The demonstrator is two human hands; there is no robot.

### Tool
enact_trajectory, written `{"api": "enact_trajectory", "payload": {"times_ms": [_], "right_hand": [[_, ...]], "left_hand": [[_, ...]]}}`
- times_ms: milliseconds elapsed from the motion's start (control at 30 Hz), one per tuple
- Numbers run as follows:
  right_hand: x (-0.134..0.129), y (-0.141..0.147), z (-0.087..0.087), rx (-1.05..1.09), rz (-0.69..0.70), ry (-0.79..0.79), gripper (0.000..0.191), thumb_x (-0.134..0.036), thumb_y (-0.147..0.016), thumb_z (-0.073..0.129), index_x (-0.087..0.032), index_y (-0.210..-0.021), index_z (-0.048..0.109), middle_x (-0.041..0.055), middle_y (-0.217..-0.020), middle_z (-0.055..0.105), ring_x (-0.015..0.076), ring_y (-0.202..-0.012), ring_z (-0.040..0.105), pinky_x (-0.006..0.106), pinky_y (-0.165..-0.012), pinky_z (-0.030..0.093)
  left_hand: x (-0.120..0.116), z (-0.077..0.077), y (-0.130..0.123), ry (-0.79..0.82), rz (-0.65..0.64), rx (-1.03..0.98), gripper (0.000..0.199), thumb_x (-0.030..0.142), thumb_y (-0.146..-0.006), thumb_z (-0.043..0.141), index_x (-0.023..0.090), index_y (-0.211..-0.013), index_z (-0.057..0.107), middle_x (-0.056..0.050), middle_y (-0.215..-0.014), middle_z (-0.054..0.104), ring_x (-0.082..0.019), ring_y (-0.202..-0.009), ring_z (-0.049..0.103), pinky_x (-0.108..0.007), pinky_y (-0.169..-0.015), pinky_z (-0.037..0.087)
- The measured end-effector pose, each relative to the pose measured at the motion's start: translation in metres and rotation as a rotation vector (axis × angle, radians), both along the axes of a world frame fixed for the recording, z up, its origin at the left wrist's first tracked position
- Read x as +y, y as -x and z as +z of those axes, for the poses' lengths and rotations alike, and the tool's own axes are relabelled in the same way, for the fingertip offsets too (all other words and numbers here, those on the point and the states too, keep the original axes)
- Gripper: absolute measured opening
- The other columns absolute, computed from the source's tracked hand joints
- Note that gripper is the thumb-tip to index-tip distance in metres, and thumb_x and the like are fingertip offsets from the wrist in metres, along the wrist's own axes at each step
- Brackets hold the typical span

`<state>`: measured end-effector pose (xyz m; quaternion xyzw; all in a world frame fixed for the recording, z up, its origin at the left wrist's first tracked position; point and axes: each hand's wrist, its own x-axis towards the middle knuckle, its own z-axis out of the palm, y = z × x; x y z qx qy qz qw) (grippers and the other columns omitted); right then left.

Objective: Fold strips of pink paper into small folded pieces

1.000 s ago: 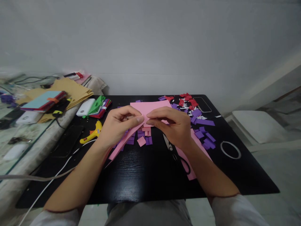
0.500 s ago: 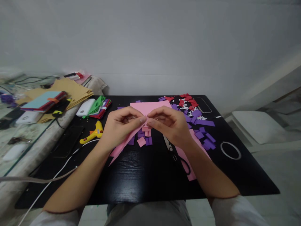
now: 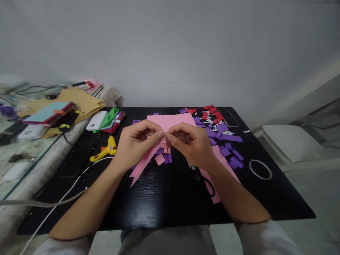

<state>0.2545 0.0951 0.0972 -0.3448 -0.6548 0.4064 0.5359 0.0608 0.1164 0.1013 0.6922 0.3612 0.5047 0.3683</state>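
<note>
My left hand [image 3: 136, 143] is closed on a pink paper strip [image 3: 142, 170], whose forked lower end hangs down left over the black table. Fingertip to fingertip with it, my right hand [image 3: 192, 143] pinches the strip's upper end; the exact spot is hidden behind the fingers. A larger pink paper sheet [image 3: 170, 120] lies behind both hands. Below the fingertips are small pink paper pieces [image 3: 159, 159] and purple pieces [image 3: 168, 158]. Scissors [image 3: 209, 186] with black handles rest under my right forearm, over another pink paper piece [image 3: 216, 196].
A yellow glue gun [image 3: 107, 149] lies left, beside a white cable [image 3: 77, 181] and a dark phone [image 3: 77, 159]. Purple paper pieces [image 3: 225, 152] and red paper pieces [image 3: 209, 112] are scattered right, near a clear ring [image 3: 260, 169]. Green paper strips [image 3: 109, 118] sit at the back left.
The strip's hanging end has swung slightly right and turned narrower. My right hand has shifted a little, its fingers drawn closer together. The things on the table have stayed put.
</note>
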Motion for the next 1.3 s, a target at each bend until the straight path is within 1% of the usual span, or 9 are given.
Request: {"api": "enact_trajectory", "payload": {"times_ms": [167,300,400,567,700,800,900,1100,1300], "right_hand": [[0.004,-0.001,-0.001,0.063,-0.030,0.061,0.020,-0.037,-0.086,0.081,-0.019,-0.087,0.073,0.0006,-0.075,0.074,0.0137,-0.067,0.073,0.025,-0.061,0.062],[0.008,-0.003,0.001,0.149,-0.052,0.064,0.019,-0.034,-0.084,0.082,-0.018,-0.085,0.072,0.0006,-0.073,0.074,0.0131,-0.066,0.072,0.027,-0.066,0.064],[0.010,-0.005,0.003,0.162,-0.067,0.059,0.016,-0.031,-0.086,0.079,-0.018,-0.083,0.071,-0.0003,-0.071,0.073,0.0129,-0.065,0.072,0.028,-0.067,0.065],[0.009,-0.004,0.003,0.156,-0.075,0.060,0.013,-0.029,-0.087,0.076,-0.019,-0.083,0.069,-0.0005,-0.072,0.072,0.0125,-0.067,0.071,0.028,-0.068,0.064],[0.008,-0.005,0.004,0.152,-0.023,0.069,0.016,-0.031,-0.086,0.079,-0.018,-0.088,0.069,0.0000,-0.078,0.071,0.0123,-0.072,0.070,0.026,-0.070,0.062],[0.007,-0.004,0.004,0.101,0.015,0.082,0.023,-0.035,-0.083,0.084,-0.018,-0.092,0.072,0.0012,-0.083,0.072,0.0133,-0.074,0.070,0.025,-0.067,0.061],[0.007,-0.004,0.003,0.044,-0.001,0.070,0.023,-0.038,-0.085,0.082,-0.017,-0.089,0.074,0.0016,-0.081,0.072,0.0126,-0.068,0.069,0.025,-0.063,0.060],[0.010,-0.010,0.005,0.070,-0.093,0.023,0.019,-0.035,-0.090,0.078,-0.018,-0.086,0.072,-0.0006,-0.075,0.068,0.0103,-0.060,0.064,0.024,-0.058,0.059],[0.011,-0.014,0.007,0.152,-0.081,0.081,0.019,-0.035,-0.088,0.079,-0.017,-0.086,0.072,-0.0001,-0.076,0.069,0.0122,-0.067,0.068,0.027,-0.066,0.063]], "left_hand": [[-0.003,0.002,-0.007,0.081,-0.037,-0.038,0.018,0.036,-0.087,0.079,0.018,-0.089,0.076,-0.004,-0.083,0.077,-0.017,-0.076,0.071,-0.028,-0.072,0.058],[-0.002,0.001,-0.007,0.185,-0.119,-0.067,0.020,0.037,-0.087,0.079,0.018,-0.092,0.075,-0.005,-0.083,0.076,-0.017,-0.074,0.072,-0.029,-0.071,0.060],[0.000,-0.002,-0.005,0.213,-0.131,-0.099,0.019,0.036,-0.086,0.081,0.018,-0.090,0.076,-0.005,-0.081,0.076,-0.017,-0.072,0.073,-0.029,-0.070,0.061],[0.000,-0.003,-0.004,0.192,-0.088,-0.086,0.019,0.036,-0.084,0.083,0.018,-0.088,0.077,-0.004,-0.077,0.077,-0.017,-0.069,0.073,-0.027,-0.067,0.061],[-0.003,-0.002,-0.005,0.153,-0.065,-0.049,0.018,0.036,-0.086,0.082,0.018,-0.087,0.078,-0.004,-0.076,0.078,-0.015,-0.067,0.073,-0.025,-0.065,0.059],[-0.005,-0.003,-0.007,0.096,-0.047,0.011,0.017,0.035,-0.087,0.081,0.018,-0.089,0.079,-0.004,-0.080,0.079,-0.015,-0.069,0.073,-0.023,-0.064,0.057],[-0.007,-0.003,-0.008,0.056,-0.018,0.058,0.017,0.036,-0.089,0.079,0.019,-0.090,0.079,-0.003,-0.082,0.080,-0.014,-0.070,0.073,-0.022,-0.064,0.056],[-0.004,0.002,-0.002,0.094,-0.064,0.119,0.019,0.037,-0.090,0.077,0.018,-0.090,0.077,-0.004,-0.082,0.079,-0.015,-0.074,0.074,-0.024,-0.068,0.059],[0.000,0.005,0.001,0.139,-0.082,0.107,0.016,0.033,-0.089,0.077,0.018,-0.088,0.075,-0.003,-0.081,0.078,-0.013,-0.071,0.073,-0.022,-0.067,0.059]]}}
